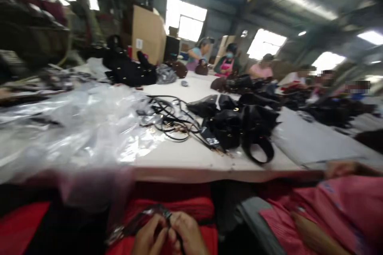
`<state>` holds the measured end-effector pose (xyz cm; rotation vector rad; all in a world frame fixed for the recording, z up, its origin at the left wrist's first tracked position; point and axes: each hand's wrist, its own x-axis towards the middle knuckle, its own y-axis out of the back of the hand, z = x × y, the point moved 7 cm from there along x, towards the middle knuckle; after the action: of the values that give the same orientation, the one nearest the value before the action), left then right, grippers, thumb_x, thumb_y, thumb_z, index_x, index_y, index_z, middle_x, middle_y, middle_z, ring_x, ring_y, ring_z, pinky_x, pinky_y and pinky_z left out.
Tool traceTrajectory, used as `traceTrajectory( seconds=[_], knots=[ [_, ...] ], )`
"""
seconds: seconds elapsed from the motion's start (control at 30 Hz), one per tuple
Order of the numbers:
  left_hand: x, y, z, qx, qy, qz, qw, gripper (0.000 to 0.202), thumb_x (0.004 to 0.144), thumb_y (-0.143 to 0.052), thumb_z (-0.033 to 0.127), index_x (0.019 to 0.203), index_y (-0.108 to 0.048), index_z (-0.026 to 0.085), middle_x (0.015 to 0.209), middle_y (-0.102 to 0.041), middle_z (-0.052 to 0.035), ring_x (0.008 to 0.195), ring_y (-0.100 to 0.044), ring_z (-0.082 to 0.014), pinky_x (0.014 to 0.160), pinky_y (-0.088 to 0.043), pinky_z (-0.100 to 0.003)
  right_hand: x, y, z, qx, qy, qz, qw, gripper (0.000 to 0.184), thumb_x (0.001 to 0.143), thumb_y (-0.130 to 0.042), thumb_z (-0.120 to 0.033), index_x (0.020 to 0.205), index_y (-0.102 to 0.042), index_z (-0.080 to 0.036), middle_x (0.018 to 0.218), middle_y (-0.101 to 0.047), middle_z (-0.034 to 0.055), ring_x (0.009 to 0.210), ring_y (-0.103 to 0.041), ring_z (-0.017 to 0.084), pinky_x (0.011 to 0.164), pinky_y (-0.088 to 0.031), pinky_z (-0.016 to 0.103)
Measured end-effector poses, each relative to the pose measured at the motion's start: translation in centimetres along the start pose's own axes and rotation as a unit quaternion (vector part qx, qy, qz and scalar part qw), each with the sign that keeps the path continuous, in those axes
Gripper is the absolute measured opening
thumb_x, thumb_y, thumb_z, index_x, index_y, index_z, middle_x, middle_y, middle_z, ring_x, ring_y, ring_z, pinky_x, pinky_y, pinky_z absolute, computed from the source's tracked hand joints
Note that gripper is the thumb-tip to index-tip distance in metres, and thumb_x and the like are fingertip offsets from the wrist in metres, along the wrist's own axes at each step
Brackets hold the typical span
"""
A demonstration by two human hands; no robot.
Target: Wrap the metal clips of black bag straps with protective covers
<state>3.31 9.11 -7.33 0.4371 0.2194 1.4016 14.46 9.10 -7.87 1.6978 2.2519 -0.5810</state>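
Note:
Low in the view, my left hand (pixel 150 236) and my right hand (pixel 189 232) are close together over red fabric. Both are closed, fingertips pinching a thin black strap (pixel 165 212) between them. A dark, shiny stretch of it runs off to the left, where a clear, crinkled piece (pixel 116 234) hangs. The finer detail at my fingertips is blurred. Beyond my hands, on the white table (pixel 179 157), lie a tangle of black straps (pixel 169 121) with gold-coloured metal ends and a heap of black bags (pixel 230 121).
Clear plastic bags (pixel 89 127) cover the table's left side and droop over its front edge. Close on my right sits a person in pink clothing (pixel 338 211). Further back are black goods (pixel 128 65), a cardboard box (pixel 148 34) and several people at work.

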Motion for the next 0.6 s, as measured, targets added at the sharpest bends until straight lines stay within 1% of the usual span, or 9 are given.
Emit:
traceTrajectory(
  seconds=[0.07,0.13,0.2,0.3,0.37,0.43,0.5,0.6],
  knots=[
    [-1.2,0.7,-2.0,-0.056,0.056,0.021,0.997,0.033,0.098,-0.046,0.045,0.078,-0.056,0.02,0.072,-0.065,-0.0019,0.067,-0.062,-0.0166,0.064,-0.052,-0.025,1.4,-0.6,1.9,0.03,-0.037,-0.018,0.999,0.069,0.072,-0.054,-0.083,0.089,-0.054,-0.017,0.05,-0.041,-0.0121,0.033,-0.026,0.001,0.032,-0.027,0.014],
    [-1.5,1.0,-2.8,-0.082,0.08,0.034,0.993,0.025,0.097,-0.048,0.041,0.085,-0.057,0.02,0.078,-0.066,-0.0032,0.072,-0.064,-0.0178,0.067,-0.051,-0.025,2.2,-0.5,2.8,0.051,-0.052,-0.023,0.997,0.068,0.069,-0.06,-0.082,0.088,-0.054,-0.017,0.048,-0.042,-0.0118,0.033,-0.027,0.001,0.033,-0.027,0.015],
    [-1.4,1.3,-2.8,-0.074,0.083,0.042,0.993,0.02,0.096,-0.049,0.039,0.094,-0.057,0.02,0.082,-0.067,-0.0033,0.074,-0.065,-0.0177,0.068,-0.05,-0.025,2.5,0.0,3.2,0.07,-0.051,-0.007,0.996,0.066,0.068,-0.065,-0.079,0.084,-0.056,-0.016,0.047,-0.043,-0.0107,0.033,-0.029,0.001,0.034,-0.025,0.015],
    [-0.9,1.7,-2.4,-0.052,0.075,0.032,0.995,0.02,0.095,-0.05,0.037,0.105,-0.056,0.021,0.087,-0.068,-0.0041,0.075,-0.065,-0.0178,0.071,-0.05,-0.026,2.8,0.2,3.5,0.083,-0.047,0.027,0.995,0.068,0.064,-0.069,-0.078,0.084,-0.06,-0.013,0.045,-0.043,-0.01,0.034,-0.026,0.001,0.036,-0.019,0.015],
    [-0.4,1.7,-2.5,-0.049,0.076,0.018,0.996,0.019,0.095,-0.049,0.034,0.104,-0.057,0.02,0.089,-0.068,-0.0057,0.079,-0.065,-0.0183,0.072,-0.049,-0.026,3.1,-0.1,3.5,0.078,-0.041,0.041,0.995,0.069,0.066,-0.069,-0.077,0.088,-0.062,-0.012,0.045,-0.043,-0.0097,0.035,-0.026,0.002,0.037,-0.018,0.016],
    [0.1,1.6,-2.9,-0.058,0.083,0.012,0.995,0.018,0.096,-0.046,0.033,0.097,-0.058,0.019,0.09,-0.068,-0.0067,0.082,-0.065,-0.0188,0.073,-0.049,-0.026,3.3,-0.3,3.1,0.061,-0.023,0.055,0.996,0.068,0.07,-0.067,-0.076,0.092,-0.063,-0.011,0.047,-0.045,-0.0087,0.038,-0.028,0.002,0.04,-0.018,0.016],
    [0.6,1.1,-3.5,-0.092,0.101,0.004,0.991,0.02,0.097,-0.045,0.033,0.092,-0.058,0.019,0.085,-0.068,-0.006,0.077,-0.065,-0.018,0.07,-0.049,-0.025,3.4,-0.2,2.6,0.04,-0.008,0.074,0.996,0.068,0.073,-0.065,-0.075,0.094,-0.064,-0.011,0.049,-0.047,-0.0076,0.04,-0.03,0.003,0.042,-0.02,0.017],
    [0.7,0.0,-4.9,-0.191,0.169,-0.01,0.967,0.02,0.097,-0.044,0.035,0.092,-0.054,0.019,0.071,-0.064,-0.0016,0.058,-0.061,-0.0152,0.056,-0.046,-0.023,3.3,0.1,2.3,0.021,-0.001,0.087,0.996,0.07,0.073,-0.062,-0.077,0.095,-0.064,-0.011,0.052,-0.048,-0.0063,0.043,-0.033,0.004,0.043,-0.022,0.017]
  ],
)
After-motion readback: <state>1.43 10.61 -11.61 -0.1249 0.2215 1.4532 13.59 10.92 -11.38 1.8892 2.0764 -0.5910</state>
